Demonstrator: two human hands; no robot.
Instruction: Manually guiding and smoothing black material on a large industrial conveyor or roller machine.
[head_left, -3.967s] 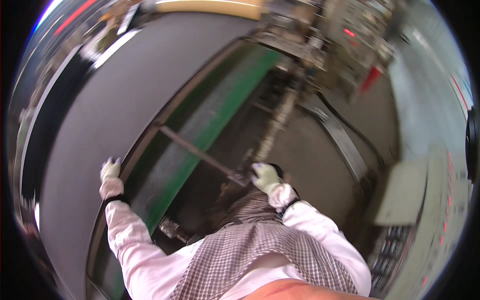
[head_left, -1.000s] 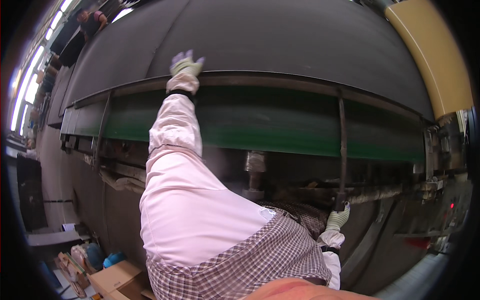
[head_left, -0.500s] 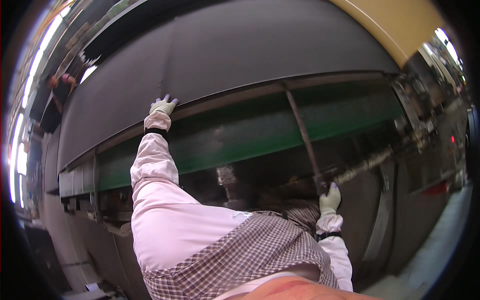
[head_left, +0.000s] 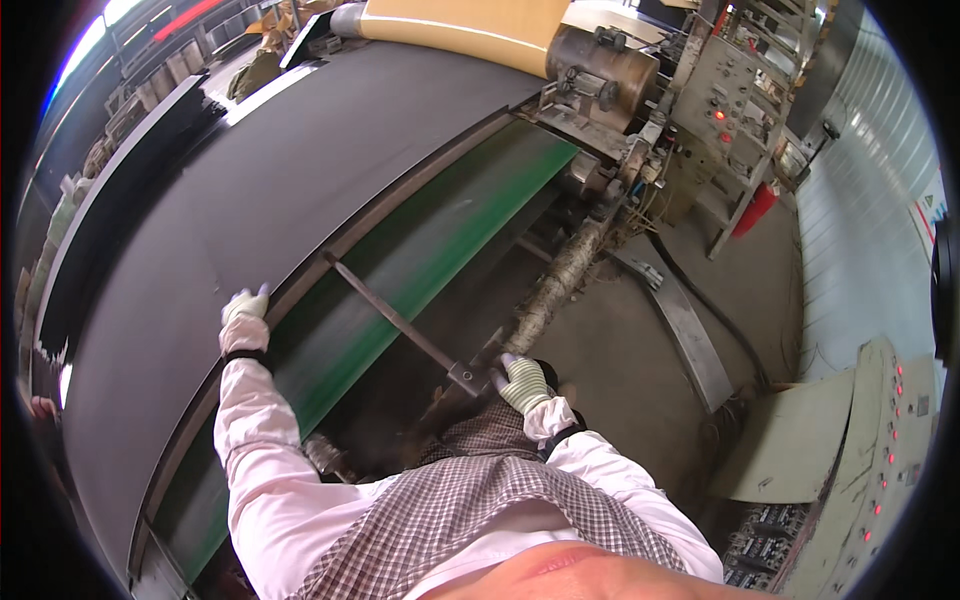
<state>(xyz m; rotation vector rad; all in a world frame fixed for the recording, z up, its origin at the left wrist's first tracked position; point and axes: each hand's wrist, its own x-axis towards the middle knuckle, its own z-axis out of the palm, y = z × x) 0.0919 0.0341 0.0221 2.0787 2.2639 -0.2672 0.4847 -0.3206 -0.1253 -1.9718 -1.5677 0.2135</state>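
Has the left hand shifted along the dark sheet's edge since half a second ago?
Cannot tell. The left hand rests on the dark sheet at the frame rail in both pictures; the head turned, so any sliding is unclear.

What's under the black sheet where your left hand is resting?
Under the black sheet, below the left hand, a green belt and a metal cross bar show. Farther in, the sheet covers the machine.

Black sheet (head_left: 250, 180); green belt (head_left: 440, 240); white gloves, left hand (head_left: 243, 305); checked apron (head_left: 480, 510)
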